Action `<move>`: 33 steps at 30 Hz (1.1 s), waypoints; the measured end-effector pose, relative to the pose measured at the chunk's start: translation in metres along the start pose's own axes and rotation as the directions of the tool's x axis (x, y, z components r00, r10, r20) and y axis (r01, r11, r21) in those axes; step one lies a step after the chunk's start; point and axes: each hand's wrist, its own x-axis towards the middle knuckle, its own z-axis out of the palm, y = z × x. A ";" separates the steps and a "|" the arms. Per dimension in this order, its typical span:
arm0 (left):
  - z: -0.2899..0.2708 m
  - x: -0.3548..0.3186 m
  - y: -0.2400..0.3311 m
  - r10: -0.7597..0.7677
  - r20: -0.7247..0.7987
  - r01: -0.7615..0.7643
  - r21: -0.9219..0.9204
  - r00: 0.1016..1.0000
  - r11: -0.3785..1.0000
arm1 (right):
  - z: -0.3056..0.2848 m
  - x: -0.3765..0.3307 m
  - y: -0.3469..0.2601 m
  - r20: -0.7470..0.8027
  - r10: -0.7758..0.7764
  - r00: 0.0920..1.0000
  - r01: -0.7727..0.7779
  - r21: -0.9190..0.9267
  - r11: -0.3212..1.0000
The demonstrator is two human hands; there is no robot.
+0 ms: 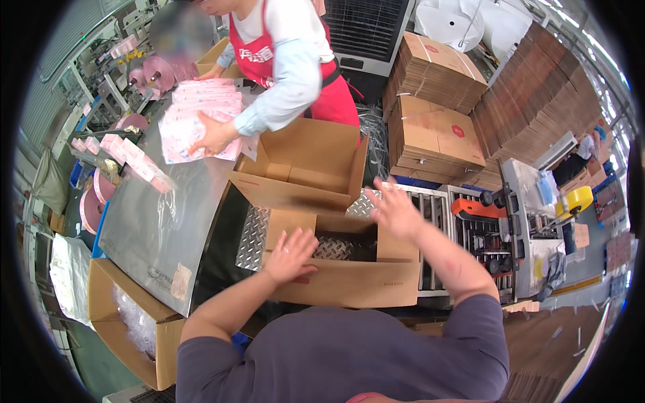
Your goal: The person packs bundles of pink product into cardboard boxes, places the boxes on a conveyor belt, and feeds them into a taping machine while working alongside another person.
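Observation:
Right in front of me is a brown cardboard box (356,283) with its top open; the patterned metal plate shows through it. My left hand (293,256) lies over its left side with the fingers spread. Raised above its far right corner is my right hand (396,207), fingers apart and holding nothing. A second open box (295,193) stands tilted just beyond, its inside bare. To its left, a co-worker in a red apron (257,60) grips a row of pink-and-white soft packs (201,114) between both hands on the metal table.
The steel table (158,221) runs along my left. A box with clear plastic (134,319) sits below it. Stacks of flat cartons (437,134) rise at the far right. A roller conveyor (430,208) leads right to an orange-and-black machine (478,209).

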 end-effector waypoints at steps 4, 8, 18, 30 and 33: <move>-0.013 -0.005 0.025 -0.220 0.021 0.220 -0.163 0.975 0.962 | 0.083 -0.074 -0.054 0.367 -0.074 0.927 0.008 0.177 0.984; -0.035 -0.029 -0.047 -0.359 0.393 0.468 -0.230 0.847 0.853 | 0.045 -0.060 -0.052 -0.212 0.072 0.975 -0.035 0.177 0.984; 0.055 -0.166 -0.180 -0.776 0.571 0.951 -0.284 0.270 0.122 | 0.234 -0.149 -0.038 0.699 0.585 0.412 -0.674 0.666 -0.321; 0.073 -0.108 -0.158 0.039 0.894 0.713 -0.330 0.447 -0.619 | 0.047 0.009 -0.225 0.326 0.223 0.919 -0.381 0.878 0.290; -0.004 -0.067 -0.124 -0.022 0.768 0.643 -0.551 0.640 -0.531 | 0.117 0.083 -0.317 0.444 0.202 0.873 -0.484 0.734 0.477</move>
